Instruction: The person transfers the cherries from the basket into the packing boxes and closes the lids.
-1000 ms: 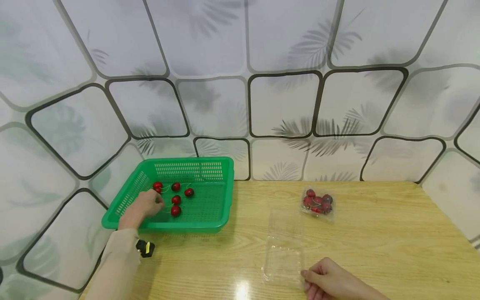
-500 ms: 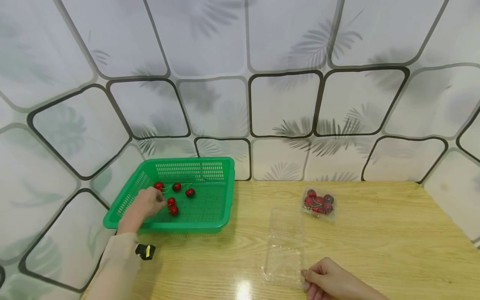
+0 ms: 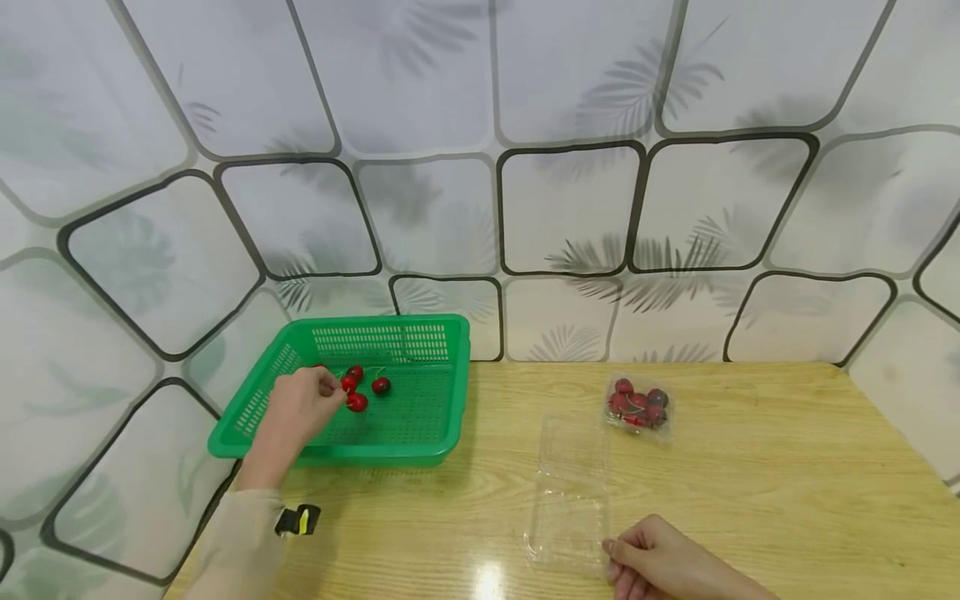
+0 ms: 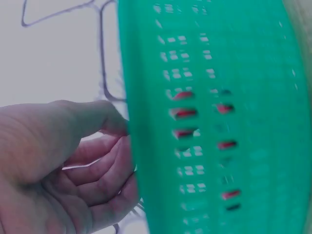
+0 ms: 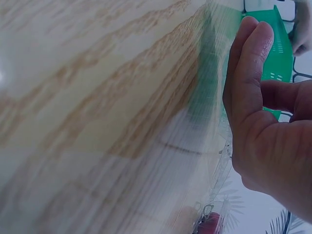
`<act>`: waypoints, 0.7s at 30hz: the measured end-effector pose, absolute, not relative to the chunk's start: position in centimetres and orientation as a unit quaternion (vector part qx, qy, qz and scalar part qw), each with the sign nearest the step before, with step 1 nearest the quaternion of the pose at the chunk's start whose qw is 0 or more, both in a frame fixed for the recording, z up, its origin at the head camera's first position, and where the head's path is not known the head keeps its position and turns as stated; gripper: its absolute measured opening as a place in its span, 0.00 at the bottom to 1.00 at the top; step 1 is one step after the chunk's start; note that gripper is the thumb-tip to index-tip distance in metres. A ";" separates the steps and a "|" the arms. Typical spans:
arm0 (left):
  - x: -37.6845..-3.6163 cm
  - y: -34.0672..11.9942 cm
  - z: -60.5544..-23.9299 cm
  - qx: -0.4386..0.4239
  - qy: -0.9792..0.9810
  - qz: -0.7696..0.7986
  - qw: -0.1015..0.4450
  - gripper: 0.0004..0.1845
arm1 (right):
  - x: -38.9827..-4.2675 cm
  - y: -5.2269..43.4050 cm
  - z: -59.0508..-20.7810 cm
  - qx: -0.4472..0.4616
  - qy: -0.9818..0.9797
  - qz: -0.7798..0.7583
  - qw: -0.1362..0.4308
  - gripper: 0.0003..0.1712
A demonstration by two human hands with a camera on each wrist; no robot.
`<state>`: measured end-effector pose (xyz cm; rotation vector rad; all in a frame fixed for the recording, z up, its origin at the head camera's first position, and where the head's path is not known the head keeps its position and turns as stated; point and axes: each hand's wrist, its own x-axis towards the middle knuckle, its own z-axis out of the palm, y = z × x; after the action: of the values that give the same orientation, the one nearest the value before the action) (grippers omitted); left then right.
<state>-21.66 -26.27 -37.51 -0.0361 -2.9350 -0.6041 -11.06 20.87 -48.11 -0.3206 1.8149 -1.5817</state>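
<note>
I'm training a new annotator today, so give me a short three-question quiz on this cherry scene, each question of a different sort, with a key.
1. True or false: the left hand is inside the green basket, pinching cherries.
2. Multiple choice: the right hand touches which thing? A) the green basket B) the empty clear box C) the filled clear box
3. Fill in: the filled clear box stands on the wooden ____.

Key: 1 true; 2 B; 3 table.
</note>
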 end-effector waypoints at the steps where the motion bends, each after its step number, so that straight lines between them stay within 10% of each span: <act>1: -21.5 -25.9 -37.3 -0.010 -0.975 -0.205 0.082 0.10 | -11.0 20.9 -48.1 -0.124 0.700 -0.611 0.349 0.23; 21: -18.4 -20.9 -35.8 -0.028 -0.938 -0.281 0.199 0.07 | -11.0 20.8 -47.9 -0.112 0.714 -0.598 0.345 0.19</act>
<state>-18.42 -20.89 -35.77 -0.0785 -2.6237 -0.7856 -10.99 20.75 -47.85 -0.2916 1.8545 -1.5527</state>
